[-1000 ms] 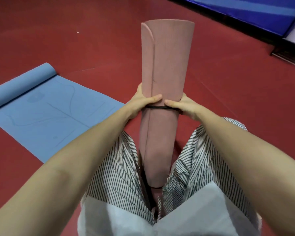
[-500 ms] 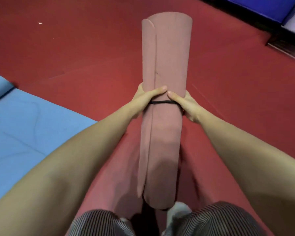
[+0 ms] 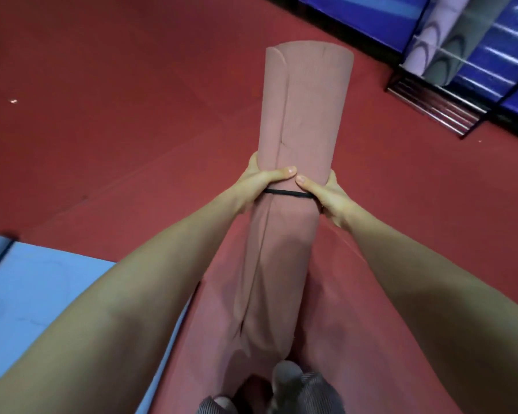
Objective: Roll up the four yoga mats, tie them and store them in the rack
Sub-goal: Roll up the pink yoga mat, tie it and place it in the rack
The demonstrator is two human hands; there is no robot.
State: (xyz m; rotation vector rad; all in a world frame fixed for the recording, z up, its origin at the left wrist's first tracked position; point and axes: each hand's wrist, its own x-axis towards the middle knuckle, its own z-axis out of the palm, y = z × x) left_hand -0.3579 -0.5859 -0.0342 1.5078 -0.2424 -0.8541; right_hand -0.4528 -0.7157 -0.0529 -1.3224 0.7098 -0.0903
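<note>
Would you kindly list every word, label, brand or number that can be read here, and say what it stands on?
None can be read. The pink mat bears only faint lines, the blue mat faint curved marks, and the rolled mats in the rack blurred arc patterns. No lettering shows on any of them.

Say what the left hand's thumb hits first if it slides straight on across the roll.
Most likely the right hand: its thumb tip faces that of the left hand, almost tip to tip, on the rolled pink mat, just above the black band.
</note>
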